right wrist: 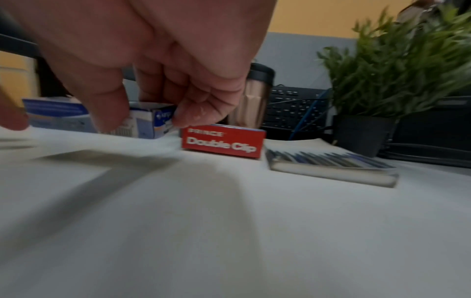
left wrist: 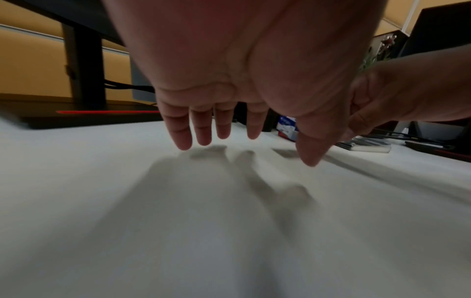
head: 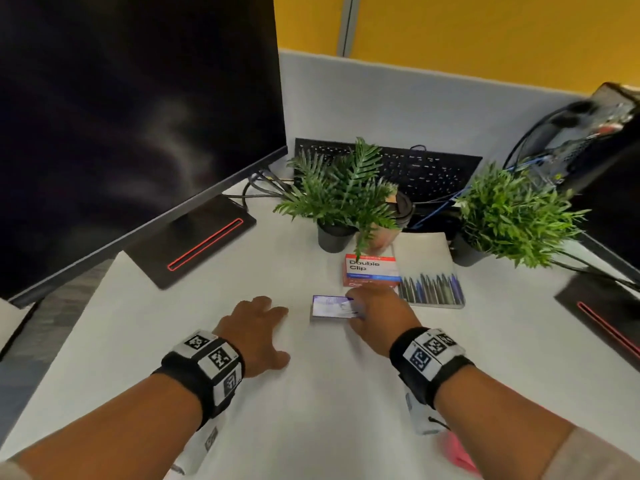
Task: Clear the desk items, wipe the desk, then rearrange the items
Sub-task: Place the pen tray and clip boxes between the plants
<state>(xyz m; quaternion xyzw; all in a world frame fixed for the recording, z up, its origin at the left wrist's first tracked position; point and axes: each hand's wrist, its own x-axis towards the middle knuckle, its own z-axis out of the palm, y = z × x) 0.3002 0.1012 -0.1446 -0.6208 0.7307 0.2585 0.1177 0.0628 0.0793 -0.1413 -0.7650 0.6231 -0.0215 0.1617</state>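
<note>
While the left hand (head: 258,332) hovered spread and empty at centre frame, the right hand (head: 377,315) pinched the small blue box (head: 330,306), probably to position it below the red clip box (head: 372,268).

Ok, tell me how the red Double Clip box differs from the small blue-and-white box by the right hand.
The Double Clip box is red and white with large lettering; the blue-and-white box has only small, unreadable print. The Double Clip box sits untouched beside the pen pack; the blue-and-white box is pinched at one end by the right hand. The Double Clip box lies nearer the potted plants; the blue-and-white box is closer to the person. Both are small cardboard boxes on the white desk.
</note>
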